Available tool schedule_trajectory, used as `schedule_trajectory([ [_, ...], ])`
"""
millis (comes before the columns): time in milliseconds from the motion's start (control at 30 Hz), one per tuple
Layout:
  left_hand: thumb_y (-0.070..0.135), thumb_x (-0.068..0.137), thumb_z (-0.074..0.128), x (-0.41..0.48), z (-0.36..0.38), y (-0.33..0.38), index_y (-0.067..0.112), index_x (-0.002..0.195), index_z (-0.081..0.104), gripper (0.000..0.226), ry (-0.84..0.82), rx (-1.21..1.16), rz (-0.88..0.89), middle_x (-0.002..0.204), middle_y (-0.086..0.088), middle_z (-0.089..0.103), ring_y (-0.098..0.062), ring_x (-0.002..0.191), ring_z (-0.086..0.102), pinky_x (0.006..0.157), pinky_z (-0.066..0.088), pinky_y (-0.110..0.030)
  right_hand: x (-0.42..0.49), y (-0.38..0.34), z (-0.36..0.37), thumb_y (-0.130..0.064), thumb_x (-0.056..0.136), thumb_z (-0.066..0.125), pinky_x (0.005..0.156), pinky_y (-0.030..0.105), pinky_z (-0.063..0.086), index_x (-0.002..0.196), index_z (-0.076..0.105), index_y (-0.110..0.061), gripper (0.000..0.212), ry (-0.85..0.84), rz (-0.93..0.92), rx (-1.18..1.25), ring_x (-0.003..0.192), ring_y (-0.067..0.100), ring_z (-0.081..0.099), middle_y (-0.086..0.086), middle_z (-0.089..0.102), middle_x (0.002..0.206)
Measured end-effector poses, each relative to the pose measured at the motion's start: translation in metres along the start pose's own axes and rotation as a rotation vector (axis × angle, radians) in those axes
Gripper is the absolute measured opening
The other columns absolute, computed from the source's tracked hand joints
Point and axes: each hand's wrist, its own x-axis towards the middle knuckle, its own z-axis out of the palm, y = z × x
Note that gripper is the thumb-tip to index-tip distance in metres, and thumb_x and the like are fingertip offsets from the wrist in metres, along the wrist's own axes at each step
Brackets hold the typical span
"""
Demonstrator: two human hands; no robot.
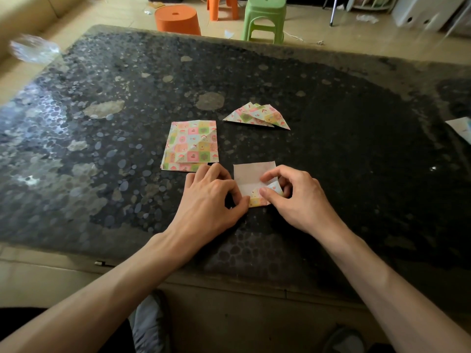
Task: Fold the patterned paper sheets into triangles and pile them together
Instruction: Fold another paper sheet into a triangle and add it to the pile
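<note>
Forearms (122,289) are stretching over the table (102,149), where the right hand (298,200) is pinching up the near corner of the face-down sheet (251,174), the left hand (209,200) gripping its left edge; the fold is calling for exactly matched corners.

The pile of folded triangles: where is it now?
Head view: the pile of folded triangles lies on the table beyond the right hand, right of the flat sheets.
</note>
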Motion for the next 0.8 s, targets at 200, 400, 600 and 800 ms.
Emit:
schedule_trajectory([
  [200, 0.058, 0.086, 0.061, 0.0003, 0.0002, -0.0015, 0.032, 0.074, 0.066, 0.029, -0.009, 0.004, 0.014, 0.104, 0.013, 0.05, -0.011, 0.106, 0.044, 0.092, 0.032, -0.031, -0.0001, -0.0019, 0.0006, -0.034, 0.096, 0.072, 0.058, 0.012, 0.033, 0.116, 0.067, -0.034, 0.021, 0.001, 0.01, 0.002, 0.07, 0.002, 0.053, -0.016, 0.051, 0.082],
  [400, 0.059, 0.086, 0.058, 0.0, 0.0003, -0.0028, 0.035, 0.086, 0.06, 0.023, -0.009, -0.008, 0.018, 0.103, 0.013, 0.049, -0.01, 0.106, 0.043, 0.092, 0.033, -0.032, 0.0006, -0.0032, 0.0017, -0.034, 0.095, 0.073, 0.06, 0.014, 0.035, 0.117, 0.066, -0.034, 0.022, 0.0, 0.03, 0.008, 0.071, 0.004, 0.055, -0.013, 0.054, 0.084],
  [600, 0.05, 0.092, 0.065, 0.0022, -0.0026, -0.0014, 0.05, 0.104, 0.065, 0.012, -0.08, -0.11, 0.01, 0.109, 0.013, 0.045, -0.006, 0.11, 0.036, 0.095, 0.02, -0.03, 0.0011, -0.0029, 0.0023, -0.033, 0.095, 0.073, 0.058, 0.014, 0.036, 0.112, 0.067, -0.037, 0.018, 0.008, 0.042, 0.015, 0.065, 0.002, 0.055, -0.011, 0.055, 0.08],
  [800, 0.053, 0.09, 0.066, 0.0055, -0.0087, -0.0023, 0.056, 0.106, 0.069, 0.016, -0.13, -0.121, 0.003, 0.109, 0.014, 0.044, -0.008, 0.112, 0.037, 0.098, 0.023, -0.032, 0.0004, -0.003, 0.0021, -0.032, 0.094, 0.074, 0.06, 0.013, 0.037, 0.114, 0.066, -0.035, 0.022, 0.006, 0.055, 0.027, 0.069, 0.005, 0.057, -0.012, 0.057, 0.085],
])
